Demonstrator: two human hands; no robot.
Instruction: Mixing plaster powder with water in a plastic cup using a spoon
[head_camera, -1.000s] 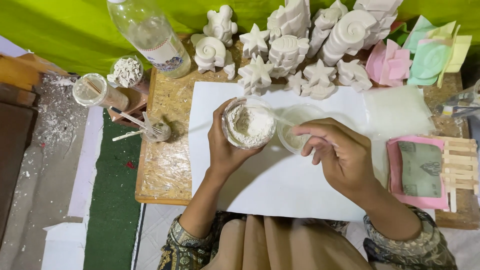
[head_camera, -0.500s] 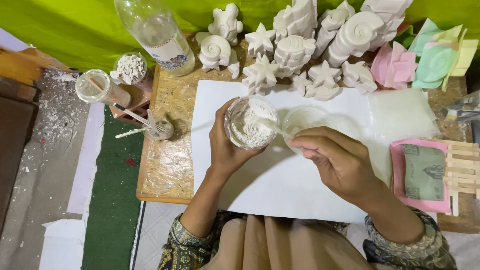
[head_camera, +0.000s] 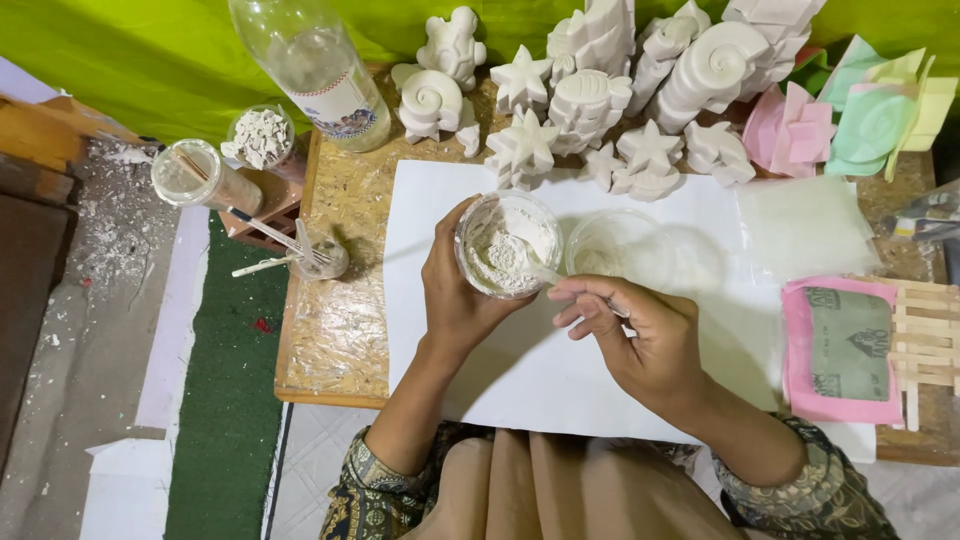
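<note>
My left hand (head_camera: 455, 295) grips a small clear plastic cup (head_camera: 505, 245) of white powder, held just above a white sheet (head_camera: 520, 390) on the low wooden table. My right hand (head_camera: 640, 330) pinches a thin clear spoon (head_camera: 548, 276) whose tip dips into the powder at the cup's right rim. A second clear cup (head_camera: 620, 250), nearly empty, stands on the sheet right beside the held cup.
White plaster shells and stars (head_camera: 600, 100) crowd the table's far edge, with pink and green moulds (head_camera: 850, 120) to their right. A clear bottle (head_camera: 315, 70), jars (head_camera: 200, 180) and a small glass with sticks (head_camera: 315, 255) stand left. A pink mat (head_camera: 845, 350) and wooden sticks (head_camera: 930, 340) lie right.
The powder cup has shifted slightly up and left with my left hand. My right hand has brought the spoon from the empty cup into the powder cup.
</note>
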